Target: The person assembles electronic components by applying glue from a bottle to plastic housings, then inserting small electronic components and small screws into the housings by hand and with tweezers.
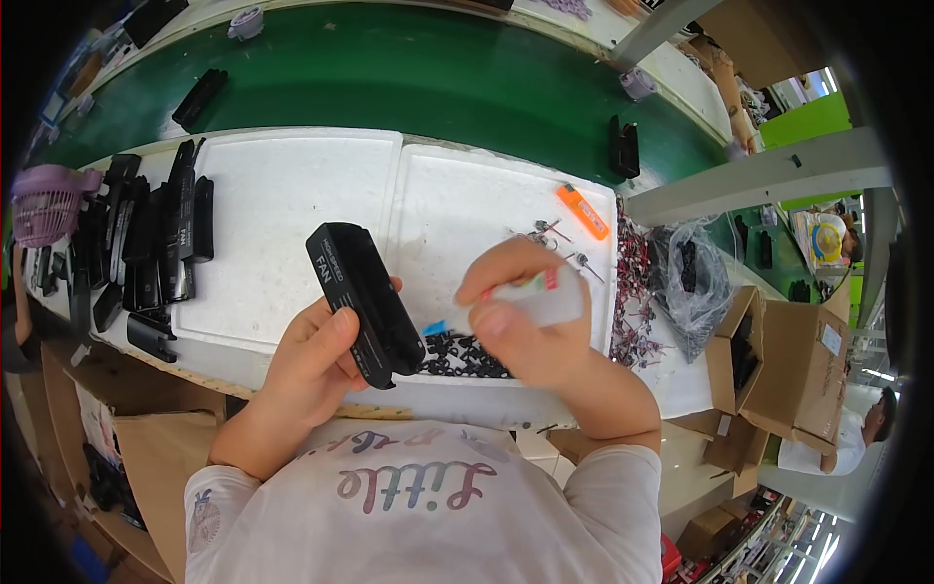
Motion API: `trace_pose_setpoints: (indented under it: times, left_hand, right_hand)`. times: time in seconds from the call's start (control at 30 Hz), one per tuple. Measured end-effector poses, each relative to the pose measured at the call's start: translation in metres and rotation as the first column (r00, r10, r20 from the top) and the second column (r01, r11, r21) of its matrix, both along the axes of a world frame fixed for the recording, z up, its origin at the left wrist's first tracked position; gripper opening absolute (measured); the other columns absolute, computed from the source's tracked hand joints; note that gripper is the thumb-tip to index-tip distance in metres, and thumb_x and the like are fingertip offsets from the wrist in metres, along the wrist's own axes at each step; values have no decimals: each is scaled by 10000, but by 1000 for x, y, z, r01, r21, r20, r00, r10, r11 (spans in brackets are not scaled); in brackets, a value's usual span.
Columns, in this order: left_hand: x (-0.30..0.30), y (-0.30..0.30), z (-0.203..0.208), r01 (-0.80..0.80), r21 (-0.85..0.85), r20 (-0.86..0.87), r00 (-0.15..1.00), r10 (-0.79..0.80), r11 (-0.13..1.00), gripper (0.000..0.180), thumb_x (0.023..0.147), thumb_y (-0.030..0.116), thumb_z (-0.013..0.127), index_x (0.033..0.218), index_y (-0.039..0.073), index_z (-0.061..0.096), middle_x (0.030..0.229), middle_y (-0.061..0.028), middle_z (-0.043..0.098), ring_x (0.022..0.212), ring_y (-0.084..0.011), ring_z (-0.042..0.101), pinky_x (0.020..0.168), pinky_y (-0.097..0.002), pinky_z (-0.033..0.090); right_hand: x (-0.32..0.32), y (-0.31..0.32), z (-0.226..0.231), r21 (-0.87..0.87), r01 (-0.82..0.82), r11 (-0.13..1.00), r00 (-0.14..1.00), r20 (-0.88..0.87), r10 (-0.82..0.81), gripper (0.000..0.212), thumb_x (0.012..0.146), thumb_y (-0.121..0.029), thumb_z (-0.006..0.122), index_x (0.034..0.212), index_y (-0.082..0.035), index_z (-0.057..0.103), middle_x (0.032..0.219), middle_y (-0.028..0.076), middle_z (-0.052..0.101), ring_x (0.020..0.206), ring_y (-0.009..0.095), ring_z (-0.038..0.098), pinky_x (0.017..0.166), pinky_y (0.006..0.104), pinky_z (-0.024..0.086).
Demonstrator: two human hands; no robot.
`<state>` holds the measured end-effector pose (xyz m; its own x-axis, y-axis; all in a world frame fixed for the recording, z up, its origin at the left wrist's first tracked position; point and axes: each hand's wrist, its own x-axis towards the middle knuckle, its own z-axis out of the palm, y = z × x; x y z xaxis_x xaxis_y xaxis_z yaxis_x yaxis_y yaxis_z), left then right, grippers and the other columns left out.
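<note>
My left hand (319,348) is closed round a black plastic fan housing (365,302), tilted, with its hollow side facing right. My right hand (525,316) grips a small white squeeze bottle (550,304), probably glue, slightly blurred. Its blue tip (434,328) points left toward the housing, close to its lower end; I cannot tell whether they touch. Beneath the bottle lies a pile of small black plastic parts (467,358) on the white foam tray (457,195). An orange lighter (584,211) and several small wired components (547,234) lie farther back on the tray.
Several black housings (156,234) are stacked at left beside a purple fan head (53,204). Along the right lie red-and-black wired parts (632,292), a clear plastic bag (693,282) and cardboard boxes (793,370). A green conveyor belt (409,83) carries scattered housings. Another person (851,438) is at far right.
</note>
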<state>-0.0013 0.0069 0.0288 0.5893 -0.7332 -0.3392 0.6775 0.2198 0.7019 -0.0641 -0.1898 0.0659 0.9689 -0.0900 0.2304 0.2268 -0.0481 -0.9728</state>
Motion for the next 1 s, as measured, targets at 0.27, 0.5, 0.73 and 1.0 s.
trace_pose_setpoints:
  times: [0.27,0.5,0.73,1.0]
  left_hand:
    - [-3,-2,0,24,-1,25,999,-24,1000,611,839,432,569,1230,-20,443,847,-36,598,564,-40,462,467,-171,329]
    - [-3,-1,0,31,-4,24,999,-31,1000,615,835,433,575,1229,-20,441,850,-33,594,574,-38,474,465,-165,335]
    - [-2,0,0,44,-8,50,998,-43,999,612,837,431,573,1229,-20,443,849,-34,595,574,-34,474,464,-166,336]
    - [-3,-1,2,27,4,63,998,-28,1000,619,835,434,576,1226,-27,441,861,-43,600,574,-36,479,469,-161,344]
  right_hand:
    - [1,10,3,-202,-32,979,998,41,41,135,736,-107,672,787,-6,599,692,64,620,568,124,572,527,221,427]
    - [3,11,2,-234,-26,972,995,86,47,138,728,-89,683,783,3,596,687,76,616,546,139,573,518,226,432]
    - [3,12,2,-237,-19,971,992,119,49,140,721,-74,692,776,8,593,674,86,611,539,155,582,500,233,434]
    - [2,12,0,-277,-6,961,984,171,55,155,715,-79,698,778,2,583,667,87,603,525,170,577,492,241,432]
